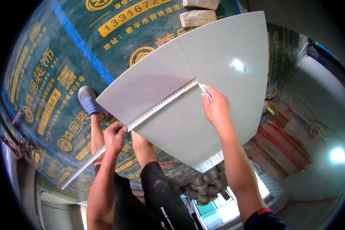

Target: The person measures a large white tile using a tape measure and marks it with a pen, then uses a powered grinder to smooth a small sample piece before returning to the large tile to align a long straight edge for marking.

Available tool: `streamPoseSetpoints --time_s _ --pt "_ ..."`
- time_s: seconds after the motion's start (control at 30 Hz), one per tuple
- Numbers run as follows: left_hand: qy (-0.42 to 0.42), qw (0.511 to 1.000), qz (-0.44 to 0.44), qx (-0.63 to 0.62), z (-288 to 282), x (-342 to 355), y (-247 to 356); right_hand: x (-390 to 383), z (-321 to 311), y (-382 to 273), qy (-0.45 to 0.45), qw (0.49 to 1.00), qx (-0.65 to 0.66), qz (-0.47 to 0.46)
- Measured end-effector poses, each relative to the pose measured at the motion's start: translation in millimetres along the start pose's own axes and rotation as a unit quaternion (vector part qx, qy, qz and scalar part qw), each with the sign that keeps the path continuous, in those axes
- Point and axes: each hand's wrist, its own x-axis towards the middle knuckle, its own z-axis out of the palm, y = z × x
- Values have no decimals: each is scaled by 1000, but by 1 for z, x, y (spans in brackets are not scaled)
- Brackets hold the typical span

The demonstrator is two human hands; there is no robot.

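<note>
A large glossy pale grey tile [234,92] lies before me, with a thin drawn line running across it from its far edge. Across the tile rests a long metal ruler [161,104], its far end meeting that line. My left hand [115,137] is closed around the ruler at the tile's near left edge, and the ruler's other end sticks out past it to the lower left. In my right hand [216,105] is a white pen [204,90], pinched between the fingers. The pen's tip touches or nearly touches the tile at the ruler's far end.
Green printed protective sheeting [115,50] with blue tape [82,44] covers the floor. Two pale blocks [197,18] sit at the tile's far edge. Cardboard boxes [281,143] and a coil of thin wire [316,126] lie to the right. Several grey-brown bags [207,187] are heaped near the window.
</note>
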Motion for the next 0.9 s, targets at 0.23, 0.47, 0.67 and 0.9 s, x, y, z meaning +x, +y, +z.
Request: streamPoseSetpoints --time_s 0.23,0.47,0.67,0.9 --pt "-15 1000 9 -14 -6 -14 23 -26 -2 16 50 983 159 81" --pt "-21 989 150 -8 -33 -72 284 -127 72 -25 -139 851 449 232" --pt "-167 911 363 -99 -36 -142 482 -161 88 -171 -104 804 585 14" --pt "124 573 670 455 -58 -205 513 -150 59 -250 41 784 616 -66"
